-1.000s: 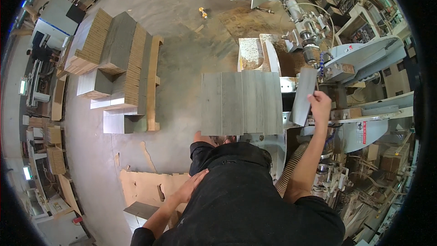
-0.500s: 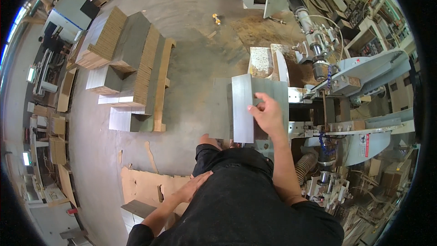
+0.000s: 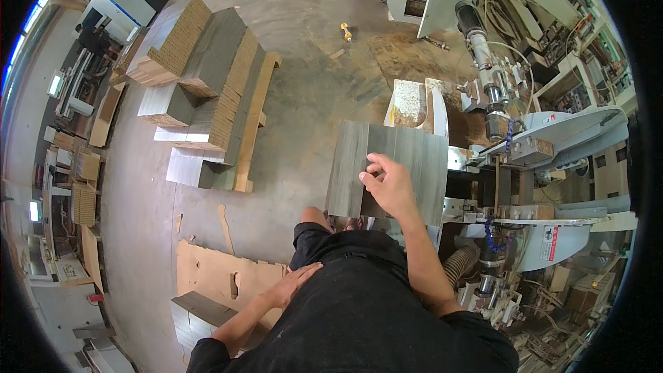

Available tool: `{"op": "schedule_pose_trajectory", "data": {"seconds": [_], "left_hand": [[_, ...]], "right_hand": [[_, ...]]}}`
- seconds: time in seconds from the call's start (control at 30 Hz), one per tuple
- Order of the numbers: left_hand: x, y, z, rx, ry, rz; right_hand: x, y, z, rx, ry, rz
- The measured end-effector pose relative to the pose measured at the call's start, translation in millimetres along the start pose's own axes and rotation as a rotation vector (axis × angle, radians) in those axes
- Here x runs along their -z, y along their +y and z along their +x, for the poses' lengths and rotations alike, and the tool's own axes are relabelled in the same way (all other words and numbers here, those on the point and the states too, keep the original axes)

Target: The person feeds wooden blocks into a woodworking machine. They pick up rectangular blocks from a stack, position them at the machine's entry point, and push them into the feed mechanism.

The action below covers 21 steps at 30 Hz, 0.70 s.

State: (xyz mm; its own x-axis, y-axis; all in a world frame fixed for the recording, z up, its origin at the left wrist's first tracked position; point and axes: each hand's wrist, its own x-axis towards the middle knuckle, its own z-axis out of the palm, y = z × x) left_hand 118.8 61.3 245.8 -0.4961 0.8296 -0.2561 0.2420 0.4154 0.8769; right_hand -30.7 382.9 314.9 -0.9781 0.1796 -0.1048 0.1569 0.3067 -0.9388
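Note:
My right hand (image 3: 391,185) is over a surface of grey wood-grain planks (image 3: 421,166) in front of me. Its fingers are curled, with thumb and forefinger at the right edge of the leftmost grey plank (image 3: 347,169), gripping it there. A dark strip shows beside that edge, below my fingers. My left hand (image 3: 297,283) lies flat against the side of my black clothing, fingers stretched out, holding nothing.
Right of the planks stands a machine with metal guides (image 3: 459,159) and a motor spindle (image 3: 483,62). Stacked planks (image 3: 207,62) sit on a wooden pallet (image 3: 259,124) at left. Cardboard (image 3: 214,269) lies near my left arm. A yellow object (image 3: 346,32) is on the floor ahead.
The leftmost plank was tilted and shiny; now it looks flatter and darker, its left edge farther left. My right hand moved slightly left and down. My left hand stays put.

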Motion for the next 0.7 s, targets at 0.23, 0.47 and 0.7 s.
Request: {"op": "schedule_pose_trajectory", "data": {"seconds": [0.23,0.47,0.7], "left_hand": [[-3,-5,-1,-0.025,0.008,0.007],[5,1,5,0.026,-0.042,0.036],[8,4,5,0.024,-0.058,0.095]], "right_hand": [[-1,-12,-21,0.620,0.034,-0.417],[-22,-10,-45,0.594,-0.351,-0.642],[-33,-10,-41,0.600,-0.298,-0.690]]}}
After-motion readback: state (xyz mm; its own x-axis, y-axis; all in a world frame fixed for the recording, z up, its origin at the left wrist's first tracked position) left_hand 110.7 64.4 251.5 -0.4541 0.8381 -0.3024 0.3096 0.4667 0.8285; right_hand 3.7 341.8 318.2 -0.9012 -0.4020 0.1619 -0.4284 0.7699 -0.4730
